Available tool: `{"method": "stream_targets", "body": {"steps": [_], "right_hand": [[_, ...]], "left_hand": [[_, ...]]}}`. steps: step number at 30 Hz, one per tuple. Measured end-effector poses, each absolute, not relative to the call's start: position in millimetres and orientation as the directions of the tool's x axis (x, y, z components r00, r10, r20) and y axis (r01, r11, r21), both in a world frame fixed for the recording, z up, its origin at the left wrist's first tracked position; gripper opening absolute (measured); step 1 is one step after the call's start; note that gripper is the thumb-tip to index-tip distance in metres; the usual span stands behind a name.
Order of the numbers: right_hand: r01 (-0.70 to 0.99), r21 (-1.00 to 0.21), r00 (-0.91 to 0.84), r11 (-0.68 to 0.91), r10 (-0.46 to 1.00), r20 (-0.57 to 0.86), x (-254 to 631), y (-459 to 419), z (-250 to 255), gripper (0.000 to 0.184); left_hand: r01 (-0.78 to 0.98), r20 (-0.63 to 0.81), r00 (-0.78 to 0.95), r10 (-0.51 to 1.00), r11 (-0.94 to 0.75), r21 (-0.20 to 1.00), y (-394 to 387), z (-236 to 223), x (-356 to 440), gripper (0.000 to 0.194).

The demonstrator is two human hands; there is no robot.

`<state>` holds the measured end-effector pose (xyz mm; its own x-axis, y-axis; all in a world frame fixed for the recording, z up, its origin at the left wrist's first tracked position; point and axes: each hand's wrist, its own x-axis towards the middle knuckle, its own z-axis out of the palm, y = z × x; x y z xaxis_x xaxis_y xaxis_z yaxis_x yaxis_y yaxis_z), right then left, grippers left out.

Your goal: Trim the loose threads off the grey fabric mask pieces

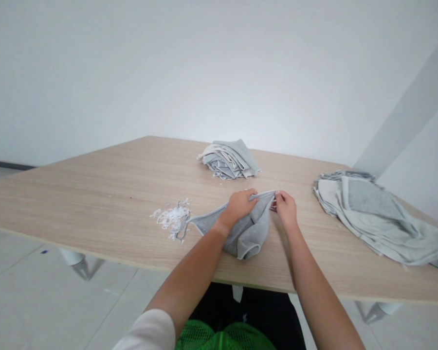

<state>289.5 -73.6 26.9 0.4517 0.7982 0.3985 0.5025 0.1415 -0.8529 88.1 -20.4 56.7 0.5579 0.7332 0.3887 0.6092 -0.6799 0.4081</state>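
Observation:
A grey cloth [253, 228] with a pale stitched edge lies partly lifted and folded over the table's front half. My left hand [241, 206] is closed on its upper edge, thumb on top. At the cloth's upper right corner, my right hand [285, 206] pinches the tip between thumb and fingers. A small dark red thing [273, 205] shows beside the right hand's fingers; its kind is too hidden to tell. The cloth's left corner reaches a heap of white thread scraps [175, 218] on the wooden table [95, 194].
A stack of folded grey and cream cloths [228, 159] sits behind my hands. To the right lies a larger pile of similar cloths [372, 214], spreading toward the table's right edge. A white wall [204, 68] stands behind the table. A green mesh item [222, 335] is at my lap.

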Motion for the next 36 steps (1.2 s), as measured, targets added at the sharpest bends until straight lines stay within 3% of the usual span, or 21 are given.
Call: {"method": "stream_targets", "body": {"steps": [3,8,17,20,23,28,31,36], "right_hand": [[0.384,-0.894,0.566,0.23,0.707,0.425,290,-81,44,0.047],[0.312,-0.862,0.658,0.399,0.564,0.499,292,-95,91,0.049],[0.305,-0.774,0.692,0.556,0.429,0.581,307,-146,188,0.038],[0.291,-0.759,0.7,0.583,0.411,0.584,313,-165,212,0.031],[0.245,-0.736,0.703,0.631,0.407,0.583,320,-181,228,0.026],[0.208,-0.714,0.727,0.668,0.383,0.57,333,-200,241,0.024],[0.184,-0.709,0.722,0.68,0.396,0.567,341,-208,243,0.021],[0.138,-0.726,0.698,0.674,0.455,0.554,349,-221,234,0.019]], "left_hand": [[0.627,0.4,0.567,0.72,-0.693,0.357,-17,73,78,0.03],[0.682,0.434,0.557,0.708,-0.688,0.246,-18,101,60,0.029],[0.756,0.602,0.369,0.708,-0.605,0.248,-51,171,2,0.024],[0.745,0.646,0.293,0.705,-0.592,0.308,-62,191,-24,0.018],[0.617,0.62,0.274,0.735,-0.629,0.473,-63,203,-46,0.018],[0.156,0.605,0.197,0.771,-0.634,0.757,-74,212,-62,0.029],[-0.053,0.564,0.192,0.803,-0.566,0.823,-92,218,-62,0.034],[-0.183,0.489,0.272,0.829,-0.454,0.872,-113,225,-59,0.042]]}}
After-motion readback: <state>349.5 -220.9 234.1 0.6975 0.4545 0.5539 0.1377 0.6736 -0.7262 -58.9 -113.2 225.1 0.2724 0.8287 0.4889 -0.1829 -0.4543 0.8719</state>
